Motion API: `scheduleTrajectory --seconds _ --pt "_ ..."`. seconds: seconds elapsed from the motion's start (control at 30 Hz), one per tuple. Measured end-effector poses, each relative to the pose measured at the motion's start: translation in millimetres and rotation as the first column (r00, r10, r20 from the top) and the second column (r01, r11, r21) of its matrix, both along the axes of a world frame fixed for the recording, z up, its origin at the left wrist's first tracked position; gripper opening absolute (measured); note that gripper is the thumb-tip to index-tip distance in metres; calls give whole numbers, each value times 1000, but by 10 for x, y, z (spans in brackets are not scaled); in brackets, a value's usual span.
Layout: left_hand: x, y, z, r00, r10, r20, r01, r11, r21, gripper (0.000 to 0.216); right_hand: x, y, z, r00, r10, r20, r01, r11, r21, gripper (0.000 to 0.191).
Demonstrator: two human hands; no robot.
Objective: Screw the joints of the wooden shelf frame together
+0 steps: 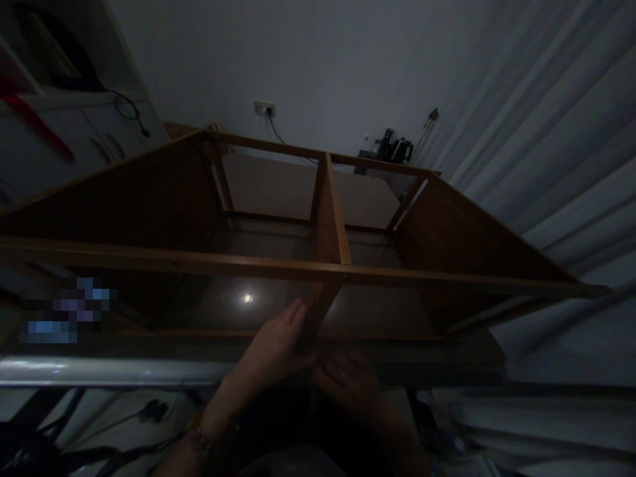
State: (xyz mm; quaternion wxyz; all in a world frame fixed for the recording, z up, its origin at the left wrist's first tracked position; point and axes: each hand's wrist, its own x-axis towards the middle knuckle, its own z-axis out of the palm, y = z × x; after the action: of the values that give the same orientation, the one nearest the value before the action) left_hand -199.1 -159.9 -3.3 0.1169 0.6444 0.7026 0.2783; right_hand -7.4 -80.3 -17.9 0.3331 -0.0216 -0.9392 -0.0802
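A wooden cabinet frame point(422, 275) lies open before me, split into two bays by a middle divider point(328, 218). My left hand point(278, 348) rests against the lower front end of that divider, fingers pressed together along the wood. My right hand point(350, 384) sits just below and to the right of it, in deep shadow near the frame's bottom rail; its fingers look curled, and I cannot make out anything in them. A bracelet shows on my left wrist.
A shiny dark panel point(233, 301) with a light glare lies under the frame. White cupboards point(94, 132) stand at the left, a wall socket point(264, 108) with a cable at the back, dark gear point(392, 147) behind the frame, curtains point(546, 132) at the right. Cables point(149, 412) lie on the floor.
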Motion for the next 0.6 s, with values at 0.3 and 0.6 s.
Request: scheduleTrajectory --seconds 0.3,0.6 --pt "-4 0 72 1000 -13 9 13 1000 -9 74 -54 -152 -61 985 -155 -79 129 955 -266 34" --pt "4 9 36 1000 -9 -13 9 1000 -5 73 -104 -405 -224 947 -312 -74 241 846 -475 49"
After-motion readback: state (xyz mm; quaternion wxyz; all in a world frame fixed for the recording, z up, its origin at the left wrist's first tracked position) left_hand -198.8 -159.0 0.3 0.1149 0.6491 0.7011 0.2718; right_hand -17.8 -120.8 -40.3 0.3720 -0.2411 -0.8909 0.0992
